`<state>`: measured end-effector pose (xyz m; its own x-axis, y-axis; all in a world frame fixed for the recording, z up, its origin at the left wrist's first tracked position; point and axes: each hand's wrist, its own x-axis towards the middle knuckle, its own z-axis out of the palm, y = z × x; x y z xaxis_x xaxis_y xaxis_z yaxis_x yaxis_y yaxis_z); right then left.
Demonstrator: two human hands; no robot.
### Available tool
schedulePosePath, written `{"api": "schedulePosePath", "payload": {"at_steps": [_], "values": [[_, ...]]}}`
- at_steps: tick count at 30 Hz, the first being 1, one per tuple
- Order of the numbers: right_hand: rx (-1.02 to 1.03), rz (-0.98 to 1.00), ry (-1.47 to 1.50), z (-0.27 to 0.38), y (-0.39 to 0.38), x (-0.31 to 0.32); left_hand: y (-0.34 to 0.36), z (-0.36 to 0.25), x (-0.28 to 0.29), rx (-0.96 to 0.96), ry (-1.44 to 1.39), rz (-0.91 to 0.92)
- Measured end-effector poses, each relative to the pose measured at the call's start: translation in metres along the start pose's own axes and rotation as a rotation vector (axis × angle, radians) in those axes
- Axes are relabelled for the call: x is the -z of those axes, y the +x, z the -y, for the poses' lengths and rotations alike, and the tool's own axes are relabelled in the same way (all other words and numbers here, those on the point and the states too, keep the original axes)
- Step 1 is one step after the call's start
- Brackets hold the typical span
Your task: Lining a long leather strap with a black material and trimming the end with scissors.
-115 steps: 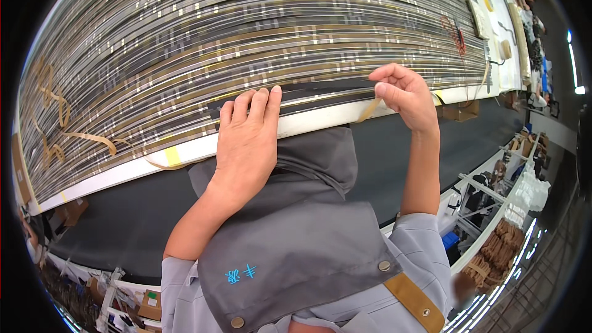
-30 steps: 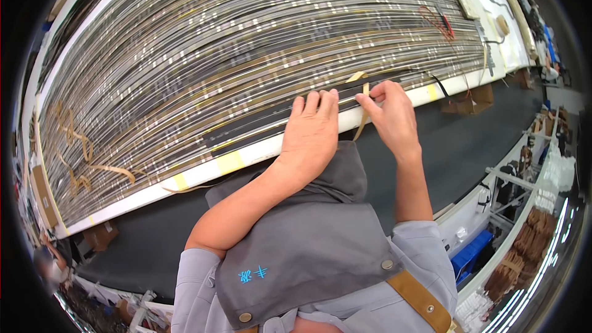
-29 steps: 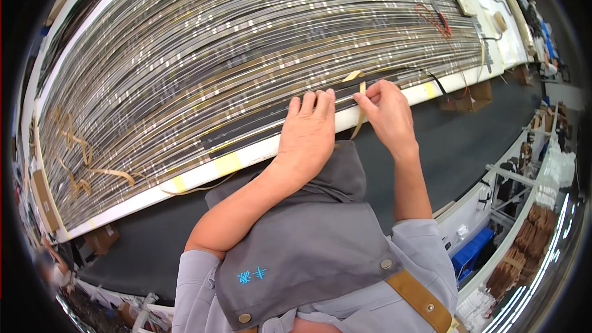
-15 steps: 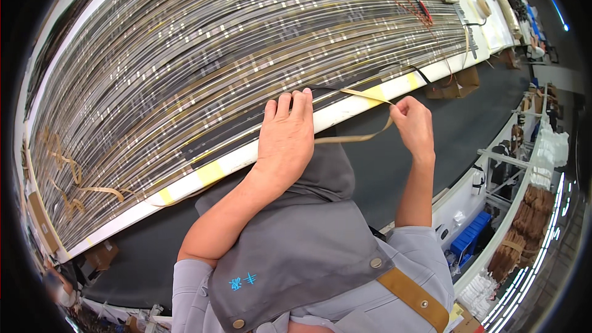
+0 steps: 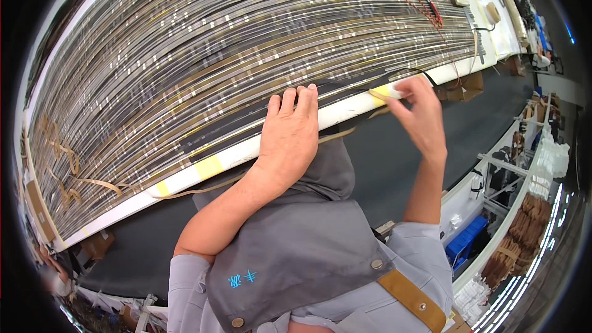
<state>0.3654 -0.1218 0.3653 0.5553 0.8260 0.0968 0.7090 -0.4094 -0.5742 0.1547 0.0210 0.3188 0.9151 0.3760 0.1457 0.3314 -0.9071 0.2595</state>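
My left hand [image 5: 288, 126] lies palm down across the white table edge, its fingers stretched side by side onto the dark strip of cloth [image 5: 246, 114]. A narrow tan tape [image 5: 338, 135] passes from under this hand along the table's front edge; part of it rises toward the right. My right hand [image 5: 422, 114] hovers by a yellow patch [image 5: 382, 94] on the edge, thumb and fingers apart and somewhat blurred. The tape's upper part lies close to its fingertips, and no firm hold on it shows.
Many long, striped, layered strips [image 5: 246, 43] cover the table. Red-handled snips [image 5: 435, 13] with a coiled cord lie at the far right, near a tape roll [image 5: 492, 12]. Tan tape loops [image 5: 65, 154] are at the left. A blue crate [image 5: 465, 240] stands on the right-hand shelving.
My right hand has moved up and right; its pinch on the tan tape has opened. The tape loop has dropped lower along the edge. My left hand stays nearly in place.
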Motion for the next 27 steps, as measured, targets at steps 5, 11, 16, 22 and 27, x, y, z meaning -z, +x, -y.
{"api": "schedulePosePath", "payload": {"at_steps": [5, 11, 16, 22, 27], "values": [[0.217, 0.125, -0.051, 0.018, 0.033, -0.028, 0.002, -0.002, -0.002, -0.002, -0.005, 0.007], [0.252, 0.402, -0.155, 0.028, 0.053, -0.014, 0.001, -0.002, 0.002, 0.017, -0.019, 0.016], [0.073, 0.653, 0.005, 0.025, 0.064, -0.006, 0.002, -0.001, 0.003, -0.001, -0.004, 0.038], [0.074, 0.815, -0.114, 0.033, 0.075, 0.003, 0.003, -0.002, 0.003, 0.007, 0.002, 0.055], [0.143, 0.696, -0.103, 0.011, 0.072, 0.01, 0.003, -0.003, 0.004, 0.004, -0.006, 0.056]]}}
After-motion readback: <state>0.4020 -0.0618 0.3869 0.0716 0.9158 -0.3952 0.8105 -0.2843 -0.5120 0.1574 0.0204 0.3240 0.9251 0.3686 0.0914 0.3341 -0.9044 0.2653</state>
